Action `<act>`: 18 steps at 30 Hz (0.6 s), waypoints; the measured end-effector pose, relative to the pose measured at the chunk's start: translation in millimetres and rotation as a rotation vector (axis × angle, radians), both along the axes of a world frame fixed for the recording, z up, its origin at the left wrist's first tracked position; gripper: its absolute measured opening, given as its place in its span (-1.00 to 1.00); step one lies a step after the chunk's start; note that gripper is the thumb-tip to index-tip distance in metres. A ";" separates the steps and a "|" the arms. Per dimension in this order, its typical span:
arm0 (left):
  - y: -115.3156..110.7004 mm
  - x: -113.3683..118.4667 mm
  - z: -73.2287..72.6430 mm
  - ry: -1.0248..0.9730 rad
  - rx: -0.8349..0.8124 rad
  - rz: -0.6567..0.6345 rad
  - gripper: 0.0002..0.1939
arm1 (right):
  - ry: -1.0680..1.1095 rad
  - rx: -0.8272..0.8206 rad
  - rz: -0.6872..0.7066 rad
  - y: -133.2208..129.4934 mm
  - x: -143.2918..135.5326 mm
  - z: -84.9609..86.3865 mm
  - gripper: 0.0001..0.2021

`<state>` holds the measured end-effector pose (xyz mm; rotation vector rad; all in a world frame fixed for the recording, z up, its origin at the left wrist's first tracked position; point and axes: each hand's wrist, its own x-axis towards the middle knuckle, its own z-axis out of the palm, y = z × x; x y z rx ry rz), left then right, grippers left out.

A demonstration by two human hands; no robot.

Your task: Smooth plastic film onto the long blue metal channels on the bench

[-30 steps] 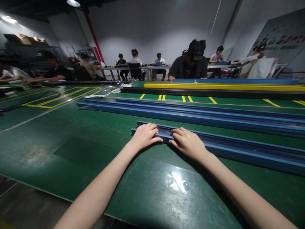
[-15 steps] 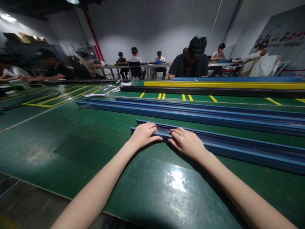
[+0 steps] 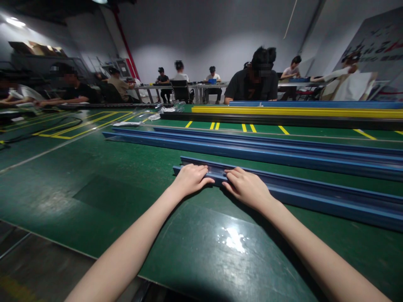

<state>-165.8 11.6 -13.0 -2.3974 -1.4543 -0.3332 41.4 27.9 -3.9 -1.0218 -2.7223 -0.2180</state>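
Note:
A long blue channel-shaped rail (image 3: 317, 197) lies on the green table, its left end near the middle of the view. Close to that end, my left hand (image 3: 191, 179) grips the near wall, fingers over the top and thumb on the front side. My right hand (image 3: 247, 186) holds the same rail a little further right, fingertips inside the channel and thumb in front. A small gap separates the two hands. What the fingertips touch inside the channel is partly hidden.
Behind lie more blue rails (image 3: 252, 149), a black rail (image 3: 283, 121) and a yellow rail (image 3: 299, 112). Clear plastic wrap (image 3: 173, 108) sits at their left. A person in dark clothes (image 3: 248, 86) is across the green table (image 3: 126, 167); other people sit further back.
The view has shifted very slightly. Fingers of my left hand have moved a little on the rail; my right hand keeps its place.

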 end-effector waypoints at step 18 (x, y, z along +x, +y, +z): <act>-2.6 2.4 4.4 -0.012 -0.027 0.076 -0.59 | -0.021 0.010 -0.028 -3.0 -1.1 1.6 -0.66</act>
